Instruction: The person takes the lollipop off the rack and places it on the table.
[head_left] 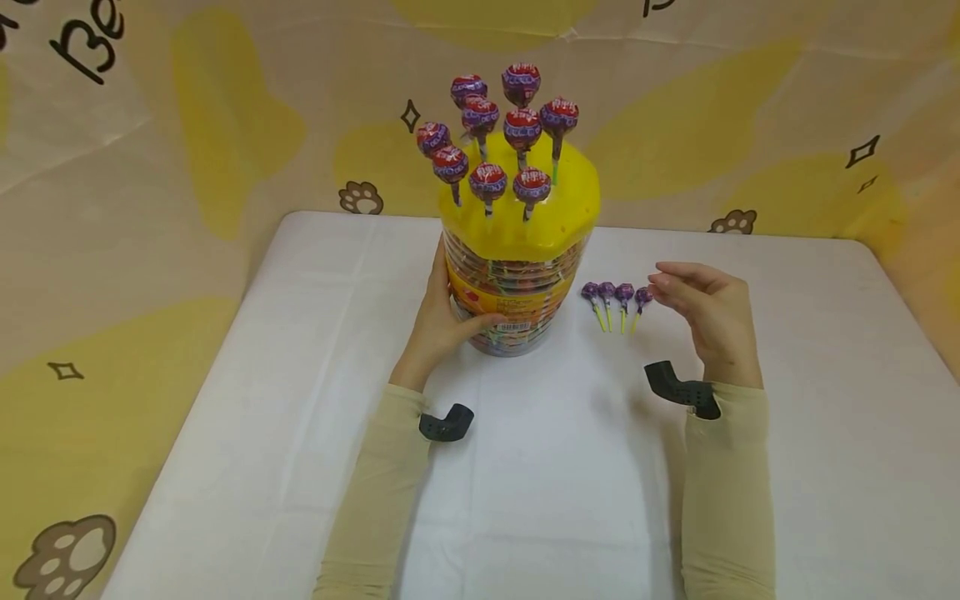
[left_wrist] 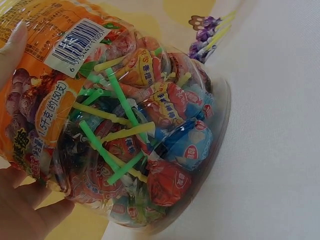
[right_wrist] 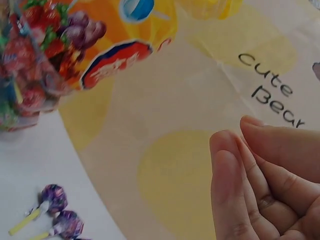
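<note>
A clear plastic candy jar (head_left: 517, 279) with a yellow lid (head_left: 570, 212) stands on the table, full of wrapped lollipops (left_wrist: 165, 102). Several red-and-purple lollipops (head_left: 488, 181) stand upright out of the lid. My left hand (head_left: 442, 321) grips the jar's left side, thumb across the front label near the barcode (left_wrist: 77, 45); its other fingers (left_wrist: 37, 202) are partly hidden behind the jar. To the right of the jar, purple lollipops (head_left: 624, 292) with yellow-green sticks lie in a row. Just beside them hovers my right hand (head_left: 712, 312), fingers loosely bent, holding nothing.
A white cloth covers the table (head_left: 525, 475). Behind it hangs a beige backdrop (head_left: 675, 125) with yellow patches and paw prints. Black wrist mounts (head_left: 447, 423) sit on both sleeves.
</note>
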